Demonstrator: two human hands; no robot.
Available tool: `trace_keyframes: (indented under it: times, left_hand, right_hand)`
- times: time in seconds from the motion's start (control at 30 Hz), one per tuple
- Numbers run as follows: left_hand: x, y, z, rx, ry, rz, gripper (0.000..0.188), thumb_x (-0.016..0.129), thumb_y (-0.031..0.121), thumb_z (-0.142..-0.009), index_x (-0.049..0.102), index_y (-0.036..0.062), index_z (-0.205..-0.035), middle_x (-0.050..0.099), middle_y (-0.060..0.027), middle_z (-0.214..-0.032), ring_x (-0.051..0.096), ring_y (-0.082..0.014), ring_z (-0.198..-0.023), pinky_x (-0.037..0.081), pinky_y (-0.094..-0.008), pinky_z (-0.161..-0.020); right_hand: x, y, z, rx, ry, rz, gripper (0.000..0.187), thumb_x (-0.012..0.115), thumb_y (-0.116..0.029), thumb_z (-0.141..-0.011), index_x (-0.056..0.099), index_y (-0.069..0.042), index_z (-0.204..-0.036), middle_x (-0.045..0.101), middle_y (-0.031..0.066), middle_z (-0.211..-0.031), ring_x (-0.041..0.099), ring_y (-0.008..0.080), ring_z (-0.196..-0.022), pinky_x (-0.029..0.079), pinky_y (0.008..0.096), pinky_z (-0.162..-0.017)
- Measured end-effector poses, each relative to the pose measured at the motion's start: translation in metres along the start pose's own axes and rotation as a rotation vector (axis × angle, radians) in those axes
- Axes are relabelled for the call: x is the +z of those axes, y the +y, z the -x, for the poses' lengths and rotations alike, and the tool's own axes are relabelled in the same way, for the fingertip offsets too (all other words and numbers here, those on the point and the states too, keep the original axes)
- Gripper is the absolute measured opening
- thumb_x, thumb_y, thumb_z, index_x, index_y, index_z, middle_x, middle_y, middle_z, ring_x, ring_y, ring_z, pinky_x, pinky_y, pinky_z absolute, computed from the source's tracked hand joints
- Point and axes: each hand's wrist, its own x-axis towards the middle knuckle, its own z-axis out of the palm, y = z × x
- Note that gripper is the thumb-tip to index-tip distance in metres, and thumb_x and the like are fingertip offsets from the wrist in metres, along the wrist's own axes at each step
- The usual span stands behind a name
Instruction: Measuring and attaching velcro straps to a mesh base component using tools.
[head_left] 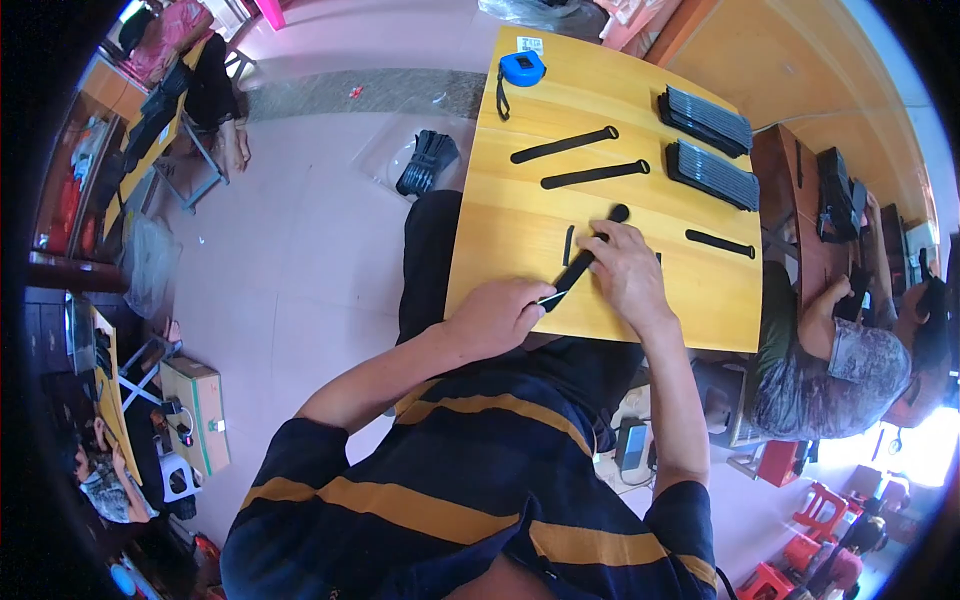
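Note:
A black strap (574, 273) with a rounded loop end lies slantwise over the wooden table, between my two hands. My left hand (492, 318) is closed at the strap's near end, its fingers pinched there. A thin pale strip (553, 298) shows at those fingertips; its kind cannot be made out. Farther up the strap, my right hand (628, 272) grips it with bent fingers, just below the loop end. A short black piece (568, 246) lies left of the strap. Two more black straps, one (565, 146) beyond the other (595, 175), lie past my hands.
Another strap (720, 243) lies at the table's (490, 215) right side. Two stacks of black straps, one farther (705, 121) and one nearer (713, 175), stand at the far right. A blue tape measure (522, 68) sits far left. A black bundle (428, 162) is beside the table. Other people sit around.

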Motion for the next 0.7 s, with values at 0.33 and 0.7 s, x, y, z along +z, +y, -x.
trace_keyframes:
  times: [0.33,0.7]
  left_hand:
    - [-0.026,0.007,0.004,-0.138,-0.011,0.023,0.021,0.058,0.015,-0.097,0.067,0.0036,-0.114,0.071,-0.0189,-0.097,0.069,-0.0376,-0.089,0.055,-0.0452,-0.079]
    - [-0.012,0.016,-0.001,0.069,-0.035,-0.337,0.022,0.060,0.014,-0.093,0.069,0.0086,-0.112,0.069,-0.0113,-0.089,0.070,-0.0315,-0.082,0.056,-0.0451,-0.071]
  right_hand:
    - [-0.016,-0.009,0.046,0.121,-0.116,-0.148,0.023,0.077,-0.004,-0.076,0.062,-0.005,-0.094,0.066,0.0146,-0.095,0.065,0.0379,-0.094,0.053,0.0475,-0.083]
    - [0.012,-0.026,0.063,0.129,0.201,-0.275,0.026,0.080,-0.009,-0.077,0.071,-0.006,-0.102,0.072,0.0124,-0.097,0.068,0.0347,-0.095,0.053,0.0455,-0.088]
